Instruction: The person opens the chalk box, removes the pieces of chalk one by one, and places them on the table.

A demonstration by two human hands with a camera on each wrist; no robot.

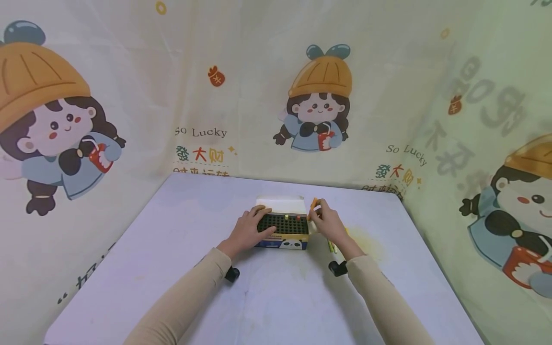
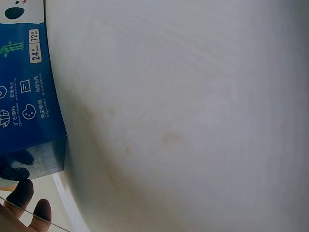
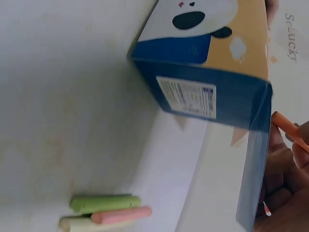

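A blue and yellow chalk box (image 1: 293, 243) with a panda print lies on the table, its white lid (image 1: 280, 204) folded back. Inside it, a black tray (image 1: 276, 224) full of holes holds a yellow chalk (image 1: 286, 217) and a red chalk (image 1: 298, 218). My left hand (image 1: 247, 229) holds the box's left end, thumb over the front rim and fingers toward the back. Just beyond the right end, my right hand (image 1: 327, 223) pinches an orange chalk (image 3: 286, 124), tilted and clear of the holes.
On the table right of the box lie a green chalk (image 3: 105, 204), a pink chalk (image 3: 121, 215) and a pale chalk (image 3: 75, 224). A side flap (image 3: 254, 181) sticks out from the box's right end. Printed cloth (image 1: 250, 105) hangs behind the white table (image 1: 276, 297).
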